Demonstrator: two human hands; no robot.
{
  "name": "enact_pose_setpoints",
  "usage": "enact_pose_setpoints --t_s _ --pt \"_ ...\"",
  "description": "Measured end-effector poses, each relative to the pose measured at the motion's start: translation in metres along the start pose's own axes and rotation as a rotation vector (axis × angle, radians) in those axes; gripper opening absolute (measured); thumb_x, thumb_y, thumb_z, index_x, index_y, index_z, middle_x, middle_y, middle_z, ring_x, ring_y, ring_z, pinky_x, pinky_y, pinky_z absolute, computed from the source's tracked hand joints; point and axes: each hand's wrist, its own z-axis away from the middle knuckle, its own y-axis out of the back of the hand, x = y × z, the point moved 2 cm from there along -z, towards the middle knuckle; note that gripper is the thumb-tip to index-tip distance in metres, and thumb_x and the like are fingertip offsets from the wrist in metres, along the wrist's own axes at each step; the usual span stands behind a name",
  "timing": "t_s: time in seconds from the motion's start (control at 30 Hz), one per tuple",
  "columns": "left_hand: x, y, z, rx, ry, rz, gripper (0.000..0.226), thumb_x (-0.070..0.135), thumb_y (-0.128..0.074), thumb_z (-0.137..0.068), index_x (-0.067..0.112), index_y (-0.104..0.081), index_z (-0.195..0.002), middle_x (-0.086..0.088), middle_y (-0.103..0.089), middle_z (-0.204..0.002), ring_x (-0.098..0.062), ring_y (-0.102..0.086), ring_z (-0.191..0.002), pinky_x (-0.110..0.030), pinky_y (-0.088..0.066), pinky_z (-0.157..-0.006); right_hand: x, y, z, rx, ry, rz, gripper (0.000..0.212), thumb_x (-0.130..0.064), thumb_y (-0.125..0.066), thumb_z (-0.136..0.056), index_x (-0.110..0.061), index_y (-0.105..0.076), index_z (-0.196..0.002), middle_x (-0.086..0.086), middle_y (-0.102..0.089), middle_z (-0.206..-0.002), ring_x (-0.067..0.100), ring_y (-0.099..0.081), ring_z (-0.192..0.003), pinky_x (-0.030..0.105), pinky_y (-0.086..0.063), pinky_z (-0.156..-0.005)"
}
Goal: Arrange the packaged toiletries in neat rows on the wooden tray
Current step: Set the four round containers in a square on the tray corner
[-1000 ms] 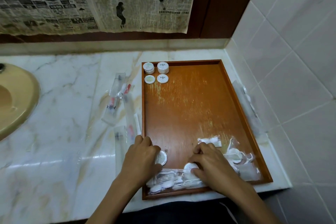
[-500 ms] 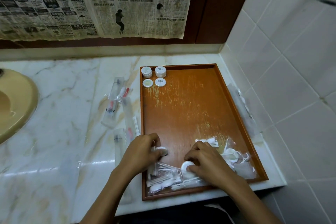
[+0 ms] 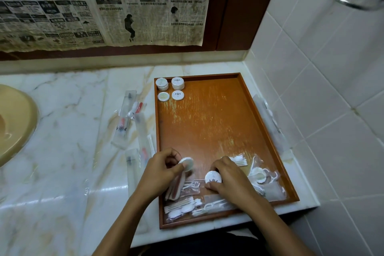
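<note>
At the near end of the wooden tray [image 3: 218,122] we see a jumble of clear packets [image 3: 187,206] of cotton buds and floss picks, overlapping so much that we cannot count them, and our right hand [image 3: 230,181] hides part of the heap. That right hand curls its fingers round a white round soap [image 3: 212,177], which sits low over the packets at the tray's near middle. Our left hand [image 3: 160,174] pinches a second round disc [image 3: 187,163] between thumb and fingertips, tilted on edge and blurred, just inside the tray's near left rim; a flat pinkish packet [image 3: 176,187] lies under the same hand, though whether it is gripped we cannot tell. Left of the tray, on the marble counter [image 3: 62,151], lie long clear sleeves with toothbrushes [image 3: 124,122], their print too soft to read. More clear sleeves [image 3: 268,122] wedge between the tray's right rim and the tiled wall, barely visible. In the tray's far left corner stand four round soaps [image 3: 170,89] in a square.
</note>
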Motion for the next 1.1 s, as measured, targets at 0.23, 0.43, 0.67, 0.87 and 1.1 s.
enact_pose_setpoints --t_s 0.23,0.43,0.67,0.87,1.1 --pt "0.003 -0.001 0.0 0.068 0.113 0.214 0.007 0.011 -0.071 -0.085 0.01 -0.065 -0.089 -0.017 -0.069 -0.073 -0.026 -0.066 -0.067 -0.04 -0.053 -0.064 0.001 0.011 -0.007 0.153 -0.226 -0.641 0.023 -0.012 -0.071 -0.084 -0.029 -0.06 -0.094 -0.004 -0.069 -0.092 0.011 -0.065 -0.085 0.032 -0.055 -0.076" --pt "0.008 -0.006 0.0 0.174 0.175 0.317 0.007 0.01 -0.067 -0.088 0.01 -0.07 -0.095 -0.014 -0.072 -0.084 -0.023 -0.071 -0.075 -0.039 -0.058 -0.071 -0.003 0.023 -0.016 0.044 -0.426 -1.177 0.02 0.007 -0.059 -0.088 -0.006 -0.066 -0.102 0.01 -0.072 -0.092 0.012 -0.07 -0.073 0.025 -0.058 -0.065" --pt "0.015 -0.014 -0.003 0.202 0.272 0.527 0.026 -0.003 -0.066 -0.085 0.01 -0.067 -0.107 -0.016 -0.072 -0.092 -0.035 -0.071 -0.076 -0.032 -0.059 -0.066 -0.001 0.034 -0.027 -0.005 -0.451 -1.293 0.02 0.012 -0.059 -0.085 0.002 -0.061 -0.102 0.017 -0.069 -0.097 0.024 -0.07 -0.088 0.037 -0.06 -0.077" --pt "0.019 -0.017 -0.008 0.195 0.278 0.505 0.033 -0.006 -0.067 -0.082 0.013 -0.068 -0.11 -0.012 -0.073 -0.096 -0.023 -0.072 -0.076 -0.02 -0.054 -0.059 0.0 0.036 -0.039 -0.001 -0.462 -1.373 0.014 0.012 -0.059 -0.084 0.004 -0.056 -0.095 0.024 -0.066 -0.099 0.029 -0.071 -0.087 0.042 -0.059 -0.079" --pt "0.021 -0.015 -0.021 0.231 0.257 0.506 0.035 -0.006 -0.066 -0.084 0.014 -0.069 -0.112 -0.012 -0.073 -0.094 -0.023 -0.072 -0.075 -0.022 -0.053 -0.062 0.003 0.042 -0.056 -0.02 -0.415 -1.261 0.005 -0.002 -0.067 -0.085 -0.003 -0.063 -0.088 0.013 -0.072 -0.09 0.021 -0.069 -0.081 0.033 -0.057 -0.068"
